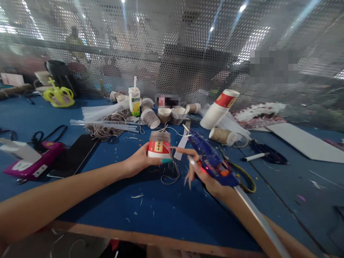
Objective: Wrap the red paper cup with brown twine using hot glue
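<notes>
My left hand [138, 159] is wrapped round a red and white paper cup [159, 147]. Grey-brown yarn [160, 136] is wound in rows about the cup's upper end, and a loose length hangs down beside it onto the table. A blue hot glue gun [208, 154] is in my right hand [205, 175], with its nozzle pointing up and left, apart from the cup. Its small red light shows, and a long clear glue stick [259, 215] sticks out of its rear. My right index finger reaches toward the yarn at the cup's side; whether it touches is unclear.
Behind the cup are several yarn-wrapped cups [150, 119], a drink carton [134, 101] and a yarn heap [107, 125]. A leaning stack of paper cups [215, 115] stands right. A black phone [76, 156] and magenta device [37, 161] lie left. A perforated metal screen [150, 68] rises behind.
</notes>
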Demonstrator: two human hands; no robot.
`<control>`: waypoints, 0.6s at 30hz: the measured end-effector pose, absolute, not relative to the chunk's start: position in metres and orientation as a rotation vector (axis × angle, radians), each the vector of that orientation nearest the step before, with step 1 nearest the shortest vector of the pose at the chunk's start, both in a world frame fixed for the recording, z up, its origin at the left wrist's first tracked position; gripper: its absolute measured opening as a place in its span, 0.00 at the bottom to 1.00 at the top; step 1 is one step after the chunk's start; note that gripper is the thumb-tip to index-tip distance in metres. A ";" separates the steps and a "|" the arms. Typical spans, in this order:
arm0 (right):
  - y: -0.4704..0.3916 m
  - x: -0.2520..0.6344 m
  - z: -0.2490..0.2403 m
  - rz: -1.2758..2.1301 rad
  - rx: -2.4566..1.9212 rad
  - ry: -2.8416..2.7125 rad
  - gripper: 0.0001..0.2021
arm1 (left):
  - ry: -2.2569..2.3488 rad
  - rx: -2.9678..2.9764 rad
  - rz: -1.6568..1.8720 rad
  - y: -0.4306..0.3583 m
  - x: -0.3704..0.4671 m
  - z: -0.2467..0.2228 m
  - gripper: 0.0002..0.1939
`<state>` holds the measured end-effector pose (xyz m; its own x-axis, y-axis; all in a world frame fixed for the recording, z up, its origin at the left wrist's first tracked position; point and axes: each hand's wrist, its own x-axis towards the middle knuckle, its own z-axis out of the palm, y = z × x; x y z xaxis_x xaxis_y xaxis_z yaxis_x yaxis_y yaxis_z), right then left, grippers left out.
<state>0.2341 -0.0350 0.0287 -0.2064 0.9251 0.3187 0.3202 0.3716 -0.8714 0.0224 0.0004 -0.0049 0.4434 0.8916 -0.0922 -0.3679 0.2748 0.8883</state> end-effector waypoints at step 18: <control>-0.036 0.230 0.018 0.925 -1.123 -1.760 0.10 | 0.670 0.932 0.953 -0.002 0.021 -0.003 0.32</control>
